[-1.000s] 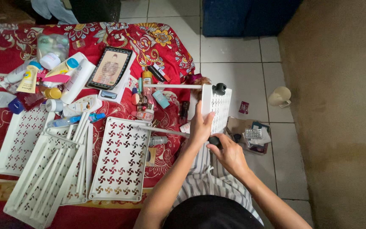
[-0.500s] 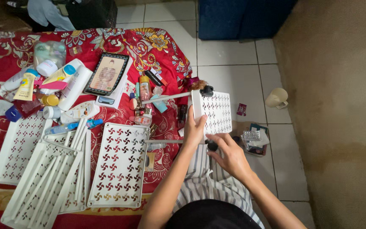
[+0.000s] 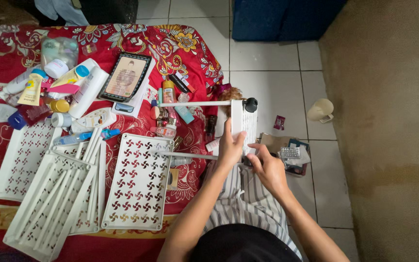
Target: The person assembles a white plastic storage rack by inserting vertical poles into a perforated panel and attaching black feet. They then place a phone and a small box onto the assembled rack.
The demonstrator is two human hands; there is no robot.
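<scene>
Dim indoor light, brightest across the upper centre of the frame; corners fall dark, edges bend slightly, focus fairly sharp.

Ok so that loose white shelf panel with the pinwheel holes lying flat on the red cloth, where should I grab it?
Take the pinwheel panel by its near short rim, coming from the person's side. It lies flat with a raised border, and that end is bare, while bottles crowd the far end and white poles lie along its left.
</scene>
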